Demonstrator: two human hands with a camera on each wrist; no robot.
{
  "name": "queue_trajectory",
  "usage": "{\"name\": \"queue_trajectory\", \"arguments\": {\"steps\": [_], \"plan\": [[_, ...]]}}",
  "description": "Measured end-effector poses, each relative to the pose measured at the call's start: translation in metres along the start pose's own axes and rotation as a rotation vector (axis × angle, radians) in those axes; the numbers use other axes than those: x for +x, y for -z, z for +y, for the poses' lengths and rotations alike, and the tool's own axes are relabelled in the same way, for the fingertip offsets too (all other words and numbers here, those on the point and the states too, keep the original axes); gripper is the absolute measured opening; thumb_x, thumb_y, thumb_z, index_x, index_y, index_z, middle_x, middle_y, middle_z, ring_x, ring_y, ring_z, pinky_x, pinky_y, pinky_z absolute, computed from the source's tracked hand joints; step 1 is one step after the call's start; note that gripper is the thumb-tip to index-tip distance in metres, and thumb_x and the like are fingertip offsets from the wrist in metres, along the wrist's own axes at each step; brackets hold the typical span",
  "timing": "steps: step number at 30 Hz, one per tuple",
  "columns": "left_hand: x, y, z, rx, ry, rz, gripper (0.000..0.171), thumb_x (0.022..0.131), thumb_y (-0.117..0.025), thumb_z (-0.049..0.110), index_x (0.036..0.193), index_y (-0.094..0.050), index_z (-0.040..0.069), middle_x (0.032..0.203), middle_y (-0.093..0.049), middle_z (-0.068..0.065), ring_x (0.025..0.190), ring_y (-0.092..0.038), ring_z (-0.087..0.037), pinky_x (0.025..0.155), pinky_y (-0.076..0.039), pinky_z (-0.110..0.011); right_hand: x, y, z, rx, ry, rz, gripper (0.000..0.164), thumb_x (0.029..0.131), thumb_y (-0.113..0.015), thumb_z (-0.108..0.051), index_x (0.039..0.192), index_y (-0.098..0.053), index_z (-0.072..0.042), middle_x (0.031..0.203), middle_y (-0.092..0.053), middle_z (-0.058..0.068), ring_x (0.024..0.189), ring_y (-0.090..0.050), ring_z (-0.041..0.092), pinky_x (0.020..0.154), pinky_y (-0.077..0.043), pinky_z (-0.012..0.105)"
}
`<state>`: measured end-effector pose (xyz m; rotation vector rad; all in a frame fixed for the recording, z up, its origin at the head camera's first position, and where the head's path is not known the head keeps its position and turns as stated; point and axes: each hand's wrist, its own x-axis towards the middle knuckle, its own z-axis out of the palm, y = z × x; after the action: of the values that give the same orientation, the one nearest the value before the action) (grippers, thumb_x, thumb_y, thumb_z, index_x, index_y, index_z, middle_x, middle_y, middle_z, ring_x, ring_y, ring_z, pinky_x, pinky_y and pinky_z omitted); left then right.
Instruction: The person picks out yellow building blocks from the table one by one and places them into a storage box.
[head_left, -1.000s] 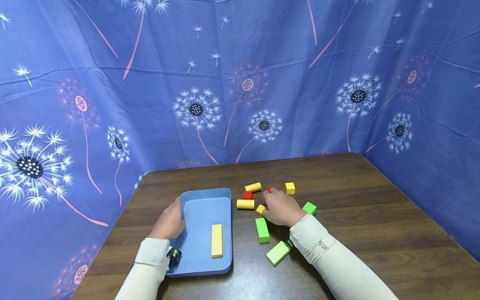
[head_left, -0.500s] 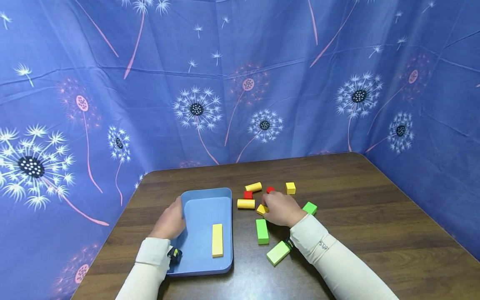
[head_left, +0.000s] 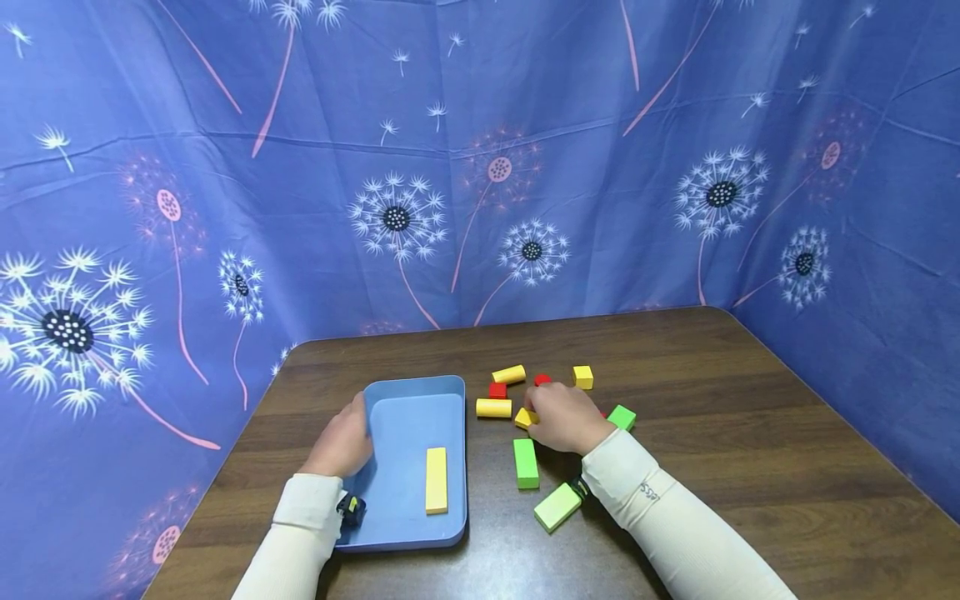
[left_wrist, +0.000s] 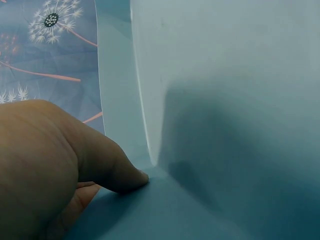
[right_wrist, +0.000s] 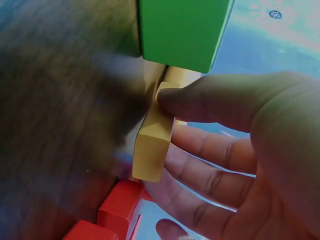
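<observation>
My left hand (head_left: 342,442) grips the left wall of a blue tray (head_left: 405,433), thumb on the inner side and fingers outside, as the left wrist view shows at the tray's corner (left_wrist: 155,172). Inside the tray lies a long pale-yellow block (head_left: 436,481). To the right, my right hand (head_left: 566,418) pinches a small yellow block (right_wrist: 151,155) between thumb and fingers, low at the table. Nearest to that hand are a green block (head_left: 527,464), a yellow cylinder (head_left: 493,408) and a red round piece (head_left: 542,380).
Further pieces lie around the right hand: another yellow cylinder (head_left: 508,374), a red block (head_left: 497,390), a yellow cube (head_left: 582,377), a green block (head_left: 621,417) and a light-green block (head_left: 558,507). A blue dandelion-print cloth (head_left: 480,208) hangs behind the brown table (head_left: 720,392).
The right hand's fingers have drawn back slightly, showing more of the red round piece, and the small yellow block has turned a little. The left hand and tray stay put.
</observation>
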<state>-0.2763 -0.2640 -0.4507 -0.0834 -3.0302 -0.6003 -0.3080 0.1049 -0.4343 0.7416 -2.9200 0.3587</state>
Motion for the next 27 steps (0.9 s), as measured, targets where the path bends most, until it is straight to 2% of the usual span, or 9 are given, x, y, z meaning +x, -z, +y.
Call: {"name": "queue_trajectory", "arguments": {"steps": [8, 14, 20, 24, 27], "plan": [[-0.002, 0.0, 0.0, -0.01, -0.002, 0.013, 0.069, 0.095, -0.047, -0.004, 0.156, -0.018, -0.017, 0.151, -0.043, -0.039, 0.14, -0.046, -0.053, 0.114, -0.04, -0.066, -0.001, 0.006, -0.007, -0.03, 0.013, 0.009, 0.012, 0.084, -0.076, -0.017, 0.083, -0.065, -0.014, 0.069, -0.05, -0.006, 0.062, -0.045, 0.012, 0.052, -0.032, 0.032], [-0.001, -0.001, -0.001, 0.01, -0.009, 0.021, 0.068, 0.095, -0.047, -0.002, 0.156, -0.02, -0.017, 0.151, -0.043, -0.039, 0.139, -0.046, -0.053, 0.115, -0.04, -0.064, -0.001, 0.014, -0.016, -0.036, 0.038, 0.037, 0.01, 0.087, -0.078, -0.021, 0.088, -0.07, -0.015, 0.075, -0.058, -0.006, 0.064, -0.049, 0.011, 0.054, -0.04, 0.032], [-0.001, -0.001, 0.0, 0.006, -0.003, 0.022, 0.069, 0.095, -0.047, -0.002, 0.156, -0.019, -0.017, 0.151, -0.043, -0.039, 0.14, -0.046, -0.053, 0.115, -0.04, -0.064, 0.001, 0.017, -0.021, -0.039, 0.054, 0.041, 0.014, 0.088, -0.077, -0.023, 0.083, -0.066, -0.016, 0.07, -0.052, -0.005, 0.061, -0.047, 0.013, 0.053, -0.037, 0.032], [-0.001, 0.0, 0.001, 0.007, -0.001, 0.022, 0.068, 0.096, -0.047, -0.002, 0.156, -0.019, -0.017, 0.152, -0.042, -0.039, 0.14, -0.045, -0.053, 0.116, -0.039, -0.064, 0.001, 0.019, -0.024, -0.021, 0.049, 0.03, 0.013, 0.088, -0.079, -0.023, 0.093, -0.07, -0.015, 0.076, -0.058, -0.006, 0.064, -0.05, 0.013, 0.054, -0.041, 0.031], [-0.002, 0.0, 0.001, 0.014, -0.011, 0.028, 0.068, 0.096, -0.047, -0.002, 0.156, -0.019, -0.018, 0.151, -0.043, -0.04, 0.139, -0.046, -0.053, 0.116, -0.039, -0.063, 0.0, 0.02, -0.027, -0.016, 0.046, 0.023, 0.014, 0.087, -0.08, -0.022, 0.094, -0.07, -0.015, 0.079, -0.06, -0.004, 0.067, -0.051, 0.013, 0.055, -0.043, 0.031]]}}
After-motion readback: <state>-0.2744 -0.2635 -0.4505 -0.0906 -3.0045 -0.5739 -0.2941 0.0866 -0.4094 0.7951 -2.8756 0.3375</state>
